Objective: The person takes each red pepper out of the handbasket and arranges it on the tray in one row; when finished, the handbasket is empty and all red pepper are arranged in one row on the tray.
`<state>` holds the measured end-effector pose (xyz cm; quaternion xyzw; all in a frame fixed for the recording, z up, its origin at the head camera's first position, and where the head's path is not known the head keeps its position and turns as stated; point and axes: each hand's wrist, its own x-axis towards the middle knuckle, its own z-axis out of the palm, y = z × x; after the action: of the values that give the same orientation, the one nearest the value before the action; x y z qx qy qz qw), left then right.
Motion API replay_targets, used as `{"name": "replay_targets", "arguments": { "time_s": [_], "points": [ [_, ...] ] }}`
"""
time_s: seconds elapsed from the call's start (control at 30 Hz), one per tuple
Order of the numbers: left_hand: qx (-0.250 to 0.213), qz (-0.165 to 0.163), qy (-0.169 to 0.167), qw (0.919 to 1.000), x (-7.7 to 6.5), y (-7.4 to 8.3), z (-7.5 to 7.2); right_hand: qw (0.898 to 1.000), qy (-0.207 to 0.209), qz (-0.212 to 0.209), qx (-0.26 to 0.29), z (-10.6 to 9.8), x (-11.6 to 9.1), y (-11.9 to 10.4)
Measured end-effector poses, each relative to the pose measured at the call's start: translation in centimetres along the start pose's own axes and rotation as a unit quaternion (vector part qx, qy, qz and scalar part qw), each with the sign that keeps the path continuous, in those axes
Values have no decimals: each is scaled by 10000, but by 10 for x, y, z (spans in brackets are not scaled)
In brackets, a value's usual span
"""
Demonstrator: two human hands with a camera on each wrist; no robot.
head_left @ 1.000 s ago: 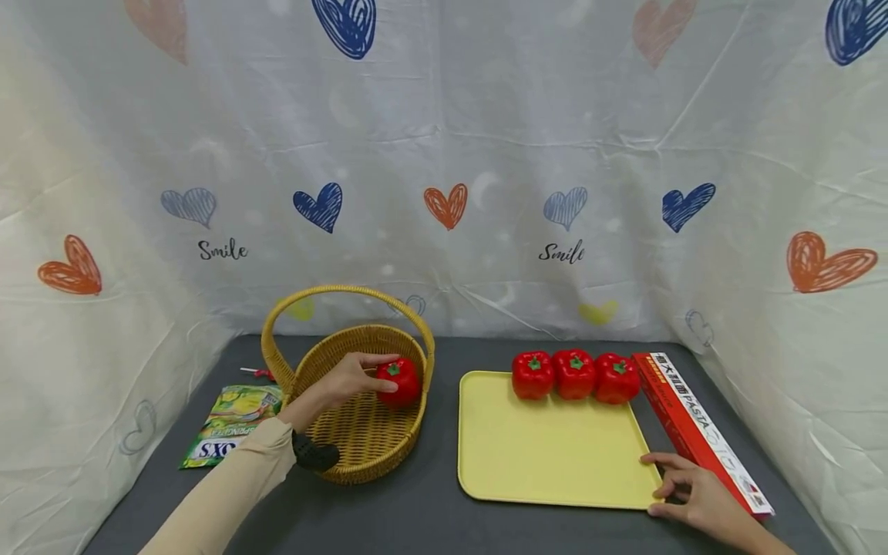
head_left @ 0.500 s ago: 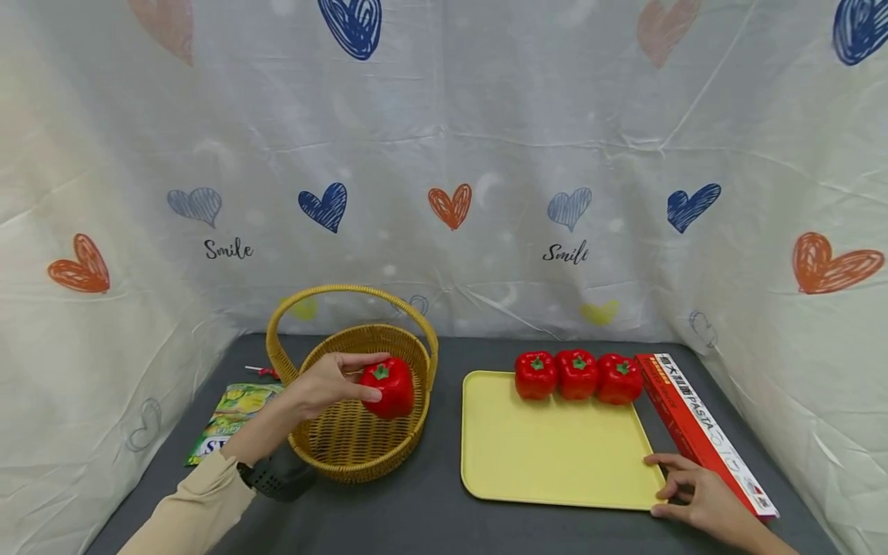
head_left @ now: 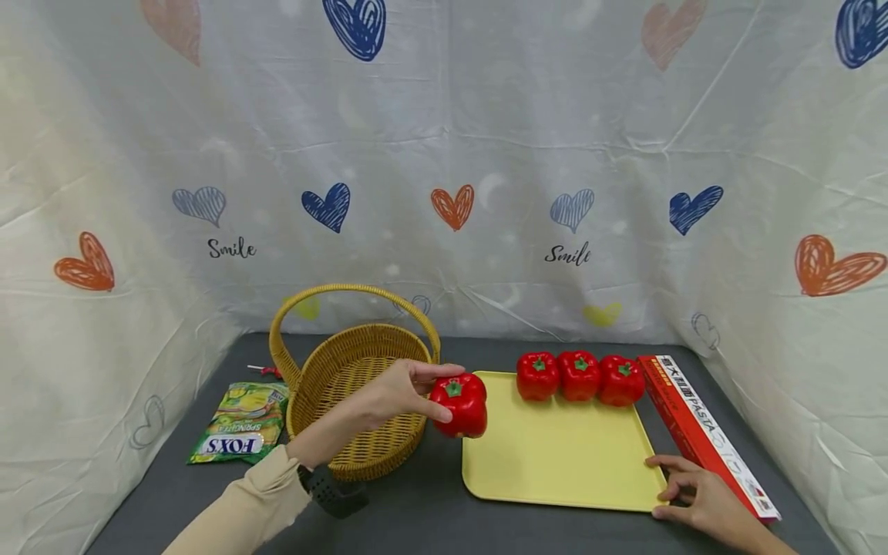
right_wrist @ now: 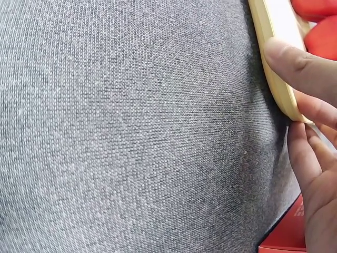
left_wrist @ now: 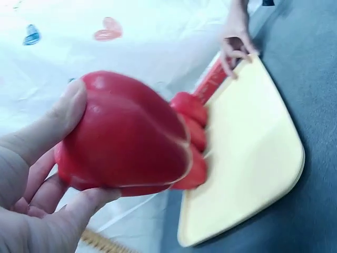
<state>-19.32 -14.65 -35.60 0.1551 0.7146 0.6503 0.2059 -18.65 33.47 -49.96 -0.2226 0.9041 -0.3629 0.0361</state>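
My left hand [head_left: 395, 395] grips a red bell pepper [head_left: 461, 405] with a green stem, thumb on the near side and fingers on the far side. The pepper is up in the air between the wicker basket [head_left: 333, 370] and the yellow tray [head_left: 555, 462], overlapping the tray's left edge in the head view. Up close in the left wrist view, the pepper [left_wrist: 121, 137] fills the grasp. My right hand [head_left: 701, 493] pinches the tray's near right corner, its thumb on the rim [right_wrist: 274, 79] in the right wrist view. Three more red peppers [head_left: 579, 375] stand in a row along the tray's far edge.
A long red pasta box [head_left: 708, 435] lies slanted right of the tray, close by the right hand. Left of the basket are a green FOX'S bag [head_left: 239, 424] and a small red item [head_left: 267, 371]. A heart-print cloth [head_left: 444, 154] hangs behind the table.
The left hand has lifted the pepper out of the basket and carried it right, to the tray's left edge. The right hand has stayed at the tray corner.
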Motion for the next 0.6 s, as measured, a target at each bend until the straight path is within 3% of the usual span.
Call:
{"name": "replay_targets", "arguments": {
  "time_s": [0.13,0.33,0.6],
  "points": [
    [148,81,177,9997,30,-8,18,10000,-3,47,1,0,0,0],
    [161,118,726,9972,68,-29,37,10000,65,-18,13,0,0,-1],
    [641,52,1413,9879,96,-52,46,9997,134,-126,170,0,-1,0]
  ]
}}
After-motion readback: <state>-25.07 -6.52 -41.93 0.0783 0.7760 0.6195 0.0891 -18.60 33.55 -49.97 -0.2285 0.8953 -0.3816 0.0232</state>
